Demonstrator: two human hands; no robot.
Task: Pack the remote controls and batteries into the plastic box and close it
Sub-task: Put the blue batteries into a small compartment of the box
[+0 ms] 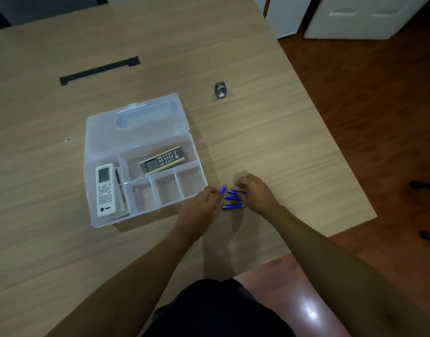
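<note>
Both hands are down at the blue batteries (233,198) on the desk (270,142), left hand (201,206) fingers pinching one, right hand (256,192) fingers curled over the rest (grip unclear), so next they go into the open plastic box (146,166) just left, remotes already inside.

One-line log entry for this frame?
remotes in plastic box | lid open | left hand lifting blue battery | right hand on others

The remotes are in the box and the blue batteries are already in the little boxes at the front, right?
Not quite. The remotes are in the box, but the blue batteries lie on the table beside it, between the two hands. The head view shows the small front compartments empty.
</note>
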